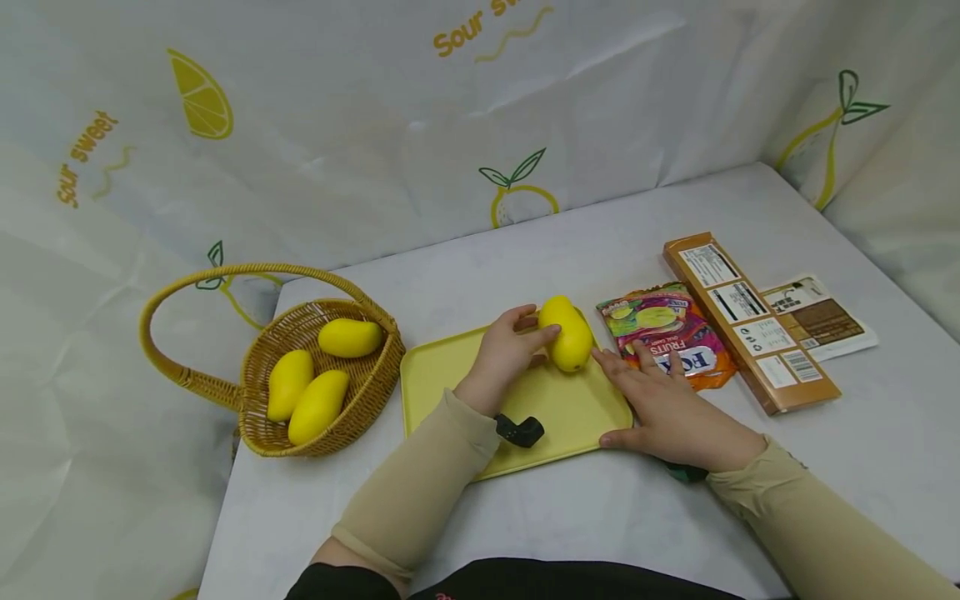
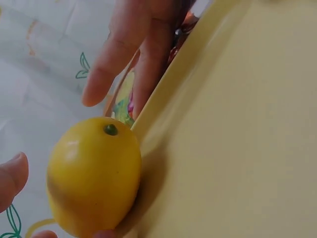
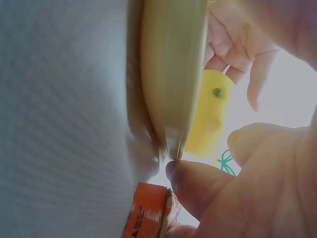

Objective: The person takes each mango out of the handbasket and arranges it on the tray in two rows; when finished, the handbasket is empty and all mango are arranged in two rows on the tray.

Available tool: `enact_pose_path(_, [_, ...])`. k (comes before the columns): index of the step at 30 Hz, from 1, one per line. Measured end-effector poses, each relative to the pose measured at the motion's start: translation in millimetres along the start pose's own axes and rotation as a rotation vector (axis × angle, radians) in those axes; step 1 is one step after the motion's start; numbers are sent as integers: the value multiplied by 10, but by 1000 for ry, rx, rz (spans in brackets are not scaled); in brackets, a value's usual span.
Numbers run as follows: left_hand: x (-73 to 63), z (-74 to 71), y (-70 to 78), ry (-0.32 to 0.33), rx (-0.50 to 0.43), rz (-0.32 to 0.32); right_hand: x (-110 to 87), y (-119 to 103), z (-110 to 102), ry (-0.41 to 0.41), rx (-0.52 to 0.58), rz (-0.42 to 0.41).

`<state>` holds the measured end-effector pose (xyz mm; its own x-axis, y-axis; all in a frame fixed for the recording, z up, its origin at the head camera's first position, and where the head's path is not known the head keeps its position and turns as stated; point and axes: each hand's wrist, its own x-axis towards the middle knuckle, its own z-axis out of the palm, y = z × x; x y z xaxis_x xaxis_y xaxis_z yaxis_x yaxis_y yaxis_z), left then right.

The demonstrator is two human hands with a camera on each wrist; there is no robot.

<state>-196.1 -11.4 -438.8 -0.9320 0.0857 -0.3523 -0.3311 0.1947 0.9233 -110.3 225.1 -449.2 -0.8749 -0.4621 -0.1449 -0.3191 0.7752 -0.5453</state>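
Note:
On the right part of the pale yellow tray [image 1: 450, 367] lies a yellow mango [image 1: 566, 335]. My left hand [image 1: 506, 354] is at its left side with relaxed fingers. The left wrist view has fingertips at the lower edge of the mango [image 2: 94, 178] and another digit apart from it. Fingers spread, my right hand [image 1: 663, 408] lies along the tray's right edge, over part of a fruit candy bag [image 1: 652, 321]. In the right wrist view, a right fingertip touches the tray rim [image 3: 173, 99].
A wicker basket [image 1: 375, 387] with a tall handle and several mangoes stands at the left. Right of the candy bag are a long brown box [image 1: 742, 308] and a flat packet [image 1: 832, 321]. The black wrist camera [image 1: 521, 431] shows above the tray.

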Motion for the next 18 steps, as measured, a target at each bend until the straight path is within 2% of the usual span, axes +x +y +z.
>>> enact_pose_path(5, [-117,-152,24,-8,-37,9,12,9,6,-5,-5,-2])
enact_pose_path(7, [-185,-228,38,-30,-67,27,13,15,11,-5,-4,1])
enact_pose_path(12, [-409,-455,94,-142,-146,65,14,30,11,-6,2,3])
enact_pose_path(18, [-729,-775,30,-283,-229,42,29,46,18,-20,11,8])
